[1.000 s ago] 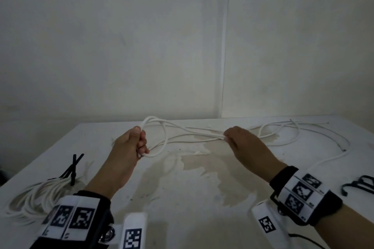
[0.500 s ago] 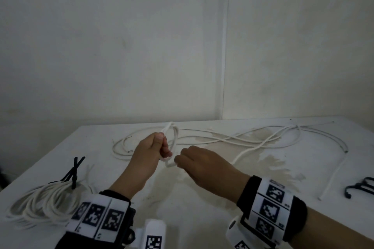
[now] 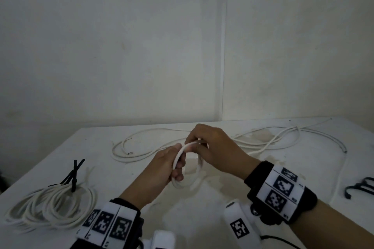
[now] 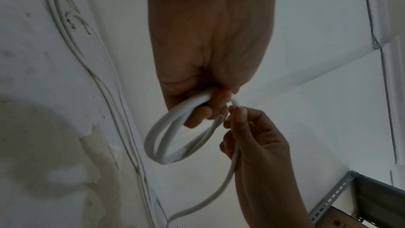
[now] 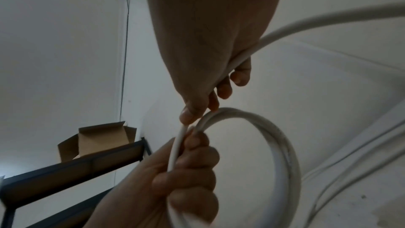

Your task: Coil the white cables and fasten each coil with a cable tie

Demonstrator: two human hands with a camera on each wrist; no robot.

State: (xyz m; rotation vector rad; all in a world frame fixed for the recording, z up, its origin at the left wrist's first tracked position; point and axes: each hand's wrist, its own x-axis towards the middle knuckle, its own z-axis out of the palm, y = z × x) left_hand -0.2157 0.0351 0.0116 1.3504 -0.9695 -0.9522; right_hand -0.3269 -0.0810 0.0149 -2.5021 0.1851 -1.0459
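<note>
A small coil of white cable [image 3: 197, 176] hangs over the table's middle, gripped at its top by my left hand [image 3: 172, 166]. The same coil [image 4: 166, 138] [image 5: 278, 148] shows as two or three loops in both wrist views. My right hand [image 3: 204, 145] pinches the cable's running strand right beside the left fingers [image 5: 190, 155] and lays it onto the coil. The rest of that cable [image 3: 269, 143] trails loosely over the far right of the table. Another white cable [image 3: 131, 151] lies loose at the far left.
A finished white coil [image 3: 50, 208] with black cable ties [image 3: 73, 174] lies at the table's left front. More black ties [image 3: 360, 187] lie at the right edge. The white table [image 3: 232, 194] is stained; walls meet behind it. A cardboard box [image 5: 96, 139] sits on a dark shelf.
My right hand has travelled left from the stretched-out cable to the left hand, bringing a new loop. The coil in the left hand has grown and the loose cable has slid leftward.
</note>
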